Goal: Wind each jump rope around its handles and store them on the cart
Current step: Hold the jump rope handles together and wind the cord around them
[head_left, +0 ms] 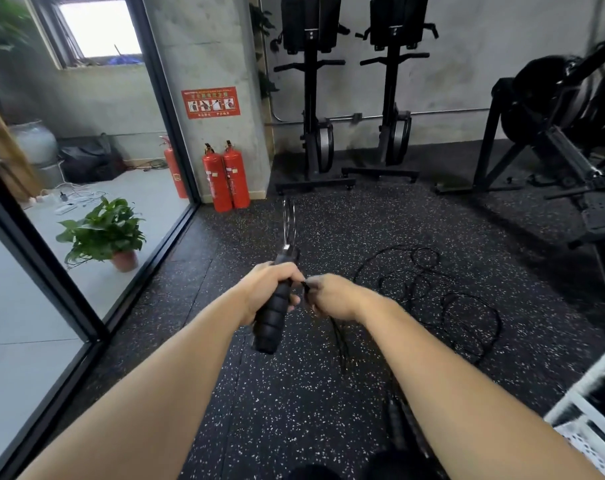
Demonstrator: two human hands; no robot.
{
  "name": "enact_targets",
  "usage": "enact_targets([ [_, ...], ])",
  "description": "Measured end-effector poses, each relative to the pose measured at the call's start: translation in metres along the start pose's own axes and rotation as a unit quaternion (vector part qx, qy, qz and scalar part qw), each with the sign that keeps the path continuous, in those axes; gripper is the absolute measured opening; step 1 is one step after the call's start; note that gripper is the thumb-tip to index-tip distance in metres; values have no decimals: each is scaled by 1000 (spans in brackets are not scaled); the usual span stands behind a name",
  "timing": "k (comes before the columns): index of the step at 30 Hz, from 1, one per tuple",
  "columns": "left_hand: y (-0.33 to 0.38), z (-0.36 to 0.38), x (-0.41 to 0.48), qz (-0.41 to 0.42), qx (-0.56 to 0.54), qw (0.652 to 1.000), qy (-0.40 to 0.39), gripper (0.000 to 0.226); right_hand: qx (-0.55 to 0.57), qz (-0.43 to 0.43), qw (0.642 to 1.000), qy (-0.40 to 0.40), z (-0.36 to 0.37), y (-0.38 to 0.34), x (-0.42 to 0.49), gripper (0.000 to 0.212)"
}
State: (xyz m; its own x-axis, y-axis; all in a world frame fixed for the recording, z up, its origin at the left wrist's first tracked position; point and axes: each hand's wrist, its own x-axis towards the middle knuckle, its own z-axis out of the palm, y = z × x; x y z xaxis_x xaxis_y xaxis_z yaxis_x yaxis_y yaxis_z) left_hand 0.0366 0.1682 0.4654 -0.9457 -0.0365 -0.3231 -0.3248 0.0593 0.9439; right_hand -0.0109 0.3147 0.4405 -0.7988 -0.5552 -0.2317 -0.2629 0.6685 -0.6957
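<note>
Your left hand (270, 289) curls round the black handles (270, 327), a steady spool, and your right hand (328, 296) pinches the rope (341, 341) beside them to feed it. A second jump rope (467, 306) lies loose on the floor, near the cart (571, 407).

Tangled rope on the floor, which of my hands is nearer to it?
Right. The right hand is just left of the tangled rope, pinching a cord; the left hand is farther left, gripping the black handle.
</note>
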Motion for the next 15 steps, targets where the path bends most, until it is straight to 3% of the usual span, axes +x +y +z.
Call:
enact_targets([
  [7, 5, -2, -4, 28, -204, 978, -23, 8, -39, -1, 999, -28, -18, -20, -7, 25],
  [9, 3, -4, -4, 16, -189, 982, -6, 8, -138, 22, 990, -23, -19, -18, -6, 20],
  [12, 1, -18, -6, -3, -150, 988, 27, 8, -322, 96, 941, 34, -32, 2, -2, 28],
  [15, -4, -39, -10, -26, -105, 993, 46, 8, -335, 150, 926, 89, -56, 20, 1, 28],
])
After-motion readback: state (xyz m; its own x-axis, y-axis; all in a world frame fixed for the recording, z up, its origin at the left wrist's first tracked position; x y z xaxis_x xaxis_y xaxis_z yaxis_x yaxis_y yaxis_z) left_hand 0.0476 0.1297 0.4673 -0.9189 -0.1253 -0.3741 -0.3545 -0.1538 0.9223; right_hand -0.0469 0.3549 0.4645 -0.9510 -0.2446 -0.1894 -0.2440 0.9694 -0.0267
